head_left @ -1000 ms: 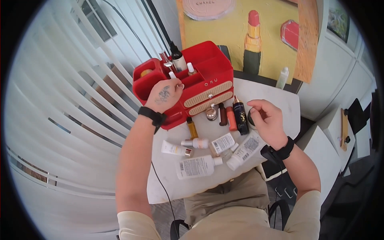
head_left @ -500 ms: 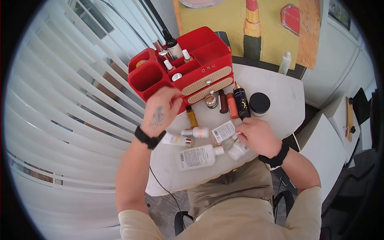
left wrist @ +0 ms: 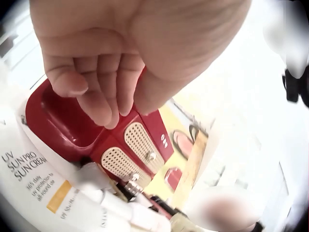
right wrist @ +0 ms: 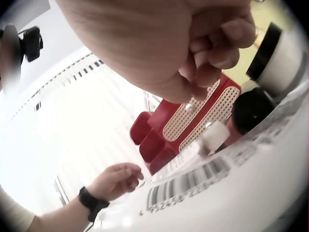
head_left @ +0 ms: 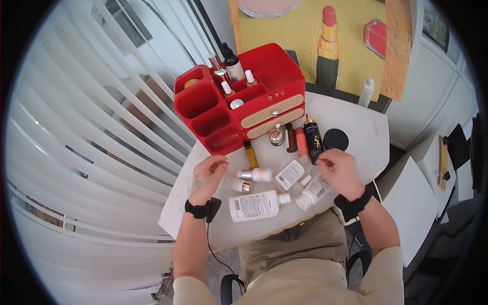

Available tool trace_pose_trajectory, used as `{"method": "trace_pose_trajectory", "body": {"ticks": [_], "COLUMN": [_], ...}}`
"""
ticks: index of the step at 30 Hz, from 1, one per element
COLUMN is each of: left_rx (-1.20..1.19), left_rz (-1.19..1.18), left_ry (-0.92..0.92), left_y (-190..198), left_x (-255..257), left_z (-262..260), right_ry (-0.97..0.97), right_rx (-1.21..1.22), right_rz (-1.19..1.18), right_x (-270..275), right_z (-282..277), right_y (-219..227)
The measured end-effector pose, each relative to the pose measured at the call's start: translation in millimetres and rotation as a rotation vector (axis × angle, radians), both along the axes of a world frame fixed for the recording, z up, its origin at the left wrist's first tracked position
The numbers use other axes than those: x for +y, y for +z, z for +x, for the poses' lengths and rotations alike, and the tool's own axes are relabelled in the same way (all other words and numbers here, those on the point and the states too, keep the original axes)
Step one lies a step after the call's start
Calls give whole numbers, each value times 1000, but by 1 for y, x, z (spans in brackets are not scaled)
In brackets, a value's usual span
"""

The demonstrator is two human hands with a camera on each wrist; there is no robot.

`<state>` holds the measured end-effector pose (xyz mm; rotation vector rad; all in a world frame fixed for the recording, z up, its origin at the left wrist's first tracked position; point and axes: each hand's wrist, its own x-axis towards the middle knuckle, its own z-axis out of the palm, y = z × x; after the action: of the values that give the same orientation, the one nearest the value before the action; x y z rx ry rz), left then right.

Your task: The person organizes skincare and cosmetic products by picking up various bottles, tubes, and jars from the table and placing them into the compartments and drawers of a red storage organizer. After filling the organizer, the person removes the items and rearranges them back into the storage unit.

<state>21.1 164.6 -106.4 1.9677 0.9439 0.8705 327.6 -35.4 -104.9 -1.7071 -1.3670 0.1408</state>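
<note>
My left hand [head_left: 207, 179] hovers over a white sun cream tube [head_left: 231, 183], its fingers loosely bent around nothing; in the left wrist view the tube [left wrist: 43, 179] lies below the hand [left wrist: 116, 63]. Above the end of a white barcoded tube [head_left: 312, 194] is my right hand [head_left: 341, 172], fingers loosely curled and empty in the right wrist view [right wrist: 193, 48]. Behind both stands a red organizer [head_left: 244, 109] with two woven-front drawers. It holds a dark spray bottle [head_left: 234, 68], two white-capped bottles [head_left: 250, 79] and a silver-lidded item [head_left: 237, 103].
On the white table [head_left: 368, 147] lie a large white bottle [head_left: 254, 206], an amber bottle [head_left: 250, 155], a black bottle [head_left: 313, 140] and several smaller cosmetics. A black-lidded jar [head_left: 336, 140] stands right. Blinds [head_left: 101, 168] flank the left; a lipstick painting [head_left: 284, 35] stands behind.
My left hand has come away from the organizer to the front left of the table. My right hand has left the black-lidded jar and moved down towards the barcoded tube.
</note>
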Motion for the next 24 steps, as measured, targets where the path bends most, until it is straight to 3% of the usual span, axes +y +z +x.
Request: {"method": "trace_pose_trajectory", "body": {"ticks": [1,3,5,7,13,24], "left_rx": [-14,-298,-405,-627,-788,-685], "left_rz": [10,-327,-376,-560,-671,-693], "left_ry": [7,113,140,119,185,209], "left_y": [1,4,-7,-15,-28,-35], "left_x": [1,3,12,16,15,14], "left_z": [-4,-14,-24,-32,-44,-47], "right_ry": [-36,-86,-137,-182,-237,-238], "right_rx": [183,412,753,837,632,420], "right_rz": [-23,-30,26,76,149,97], "right_x": [-4,-13,-25,-28,-27,-29], "right_z": [9,35,45,49,47,35], "right_y": [-5,-21,-26,-36,-70,-72]}}
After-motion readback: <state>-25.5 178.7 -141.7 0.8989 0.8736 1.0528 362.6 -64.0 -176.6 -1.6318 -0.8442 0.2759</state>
